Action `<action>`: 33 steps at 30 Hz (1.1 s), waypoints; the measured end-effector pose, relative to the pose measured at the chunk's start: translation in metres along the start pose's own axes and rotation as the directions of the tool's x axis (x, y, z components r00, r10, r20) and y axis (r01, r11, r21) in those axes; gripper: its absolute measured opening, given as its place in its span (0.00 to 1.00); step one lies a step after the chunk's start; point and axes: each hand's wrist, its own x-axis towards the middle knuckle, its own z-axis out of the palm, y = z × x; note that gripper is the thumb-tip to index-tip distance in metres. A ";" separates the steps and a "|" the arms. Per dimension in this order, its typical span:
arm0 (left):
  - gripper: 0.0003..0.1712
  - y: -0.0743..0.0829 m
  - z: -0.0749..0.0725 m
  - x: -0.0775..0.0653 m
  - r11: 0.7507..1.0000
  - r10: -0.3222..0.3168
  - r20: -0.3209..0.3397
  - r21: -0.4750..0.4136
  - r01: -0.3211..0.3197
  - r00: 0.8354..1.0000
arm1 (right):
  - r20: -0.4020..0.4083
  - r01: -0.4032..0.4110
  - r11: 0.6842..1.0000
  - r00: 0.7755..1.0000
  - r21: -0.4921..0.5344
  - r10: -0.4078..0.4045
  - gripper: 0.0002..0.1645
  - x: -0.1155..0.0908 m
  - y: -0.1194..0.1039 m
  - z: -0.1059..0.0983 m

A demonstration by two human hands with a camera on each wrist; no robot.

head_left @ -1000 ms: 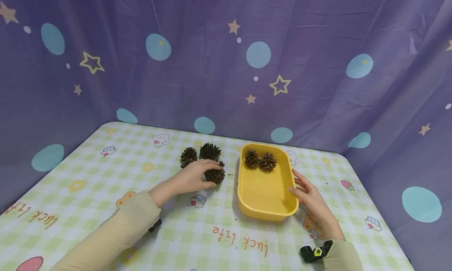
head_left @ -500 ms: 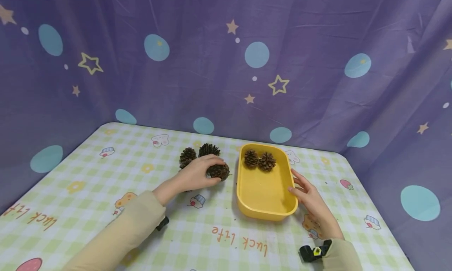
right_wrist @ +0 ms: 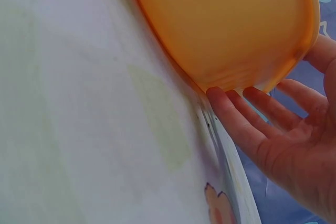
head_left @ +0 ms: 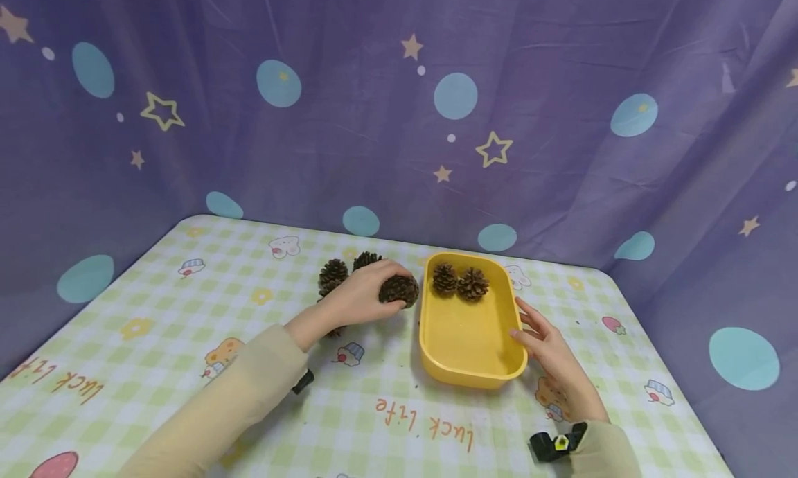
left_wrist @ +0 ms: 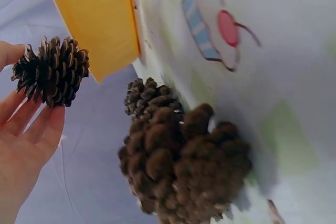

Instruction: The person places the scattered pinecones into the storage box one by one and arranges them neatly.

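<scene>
My left hand (head_left: 363,294) grips a brown pinecone (head_left: 400,291) between thumb and fingers, held just left of the yellow tub. The left wrist view shows this pinecone (left_wrist: 55,72) raised clear of the table, with fingertips under it. On the table behind and below the hand sit more pinecones (head_left: 333,276), partly hidden by it. Two pinecones (head_left: 472,285) lie side by side at the far end inside the yellow plastic tub (head_left: 467,379). My right hand (head_left: 551,353) holds the tub's right side, thumb over the rim and fingers against the outer wall (right_wrist: 226,35).
A checked, printed cloth (head_left: 399,436) covers the table. Behind it hangs a purple curtain (head_left: 349,118) with stars and blue ovals. Small dark crumbs are scattered around the tub. Each wrist bears a black strap-on device (head_left: 555,447).
My left hand has lifted the pinecone off the group and carried it rightward and slightly away, up to the tub's left side. The right hand and the tub stay in place.
</scene>
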 end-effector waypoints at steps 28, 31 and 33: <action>0.27 0.033 0.028 0.049 0.998 0.044 0.022 -0.046 -0.043 0.999 | 0.006 0.014 1.000 1.000 0.027 -0.015 0.39 0.001 0.003 -0.001; 0.26 0.034 0.033 0.054 0.997 0.063 0.024 -0.048 -0.062 0.998 | 0.001 0.011 1.000 1.000 0.026 -0.011 0.39 0.001 0.002 -0.001; 0.26 0.035 0.036 0.057 0.996 0.063 0.038 -0.060 -0.060 0.997 | -0.001 0.010 1.000 1.000 0.025 -0.010 0.39 0.001 0.002 -0.001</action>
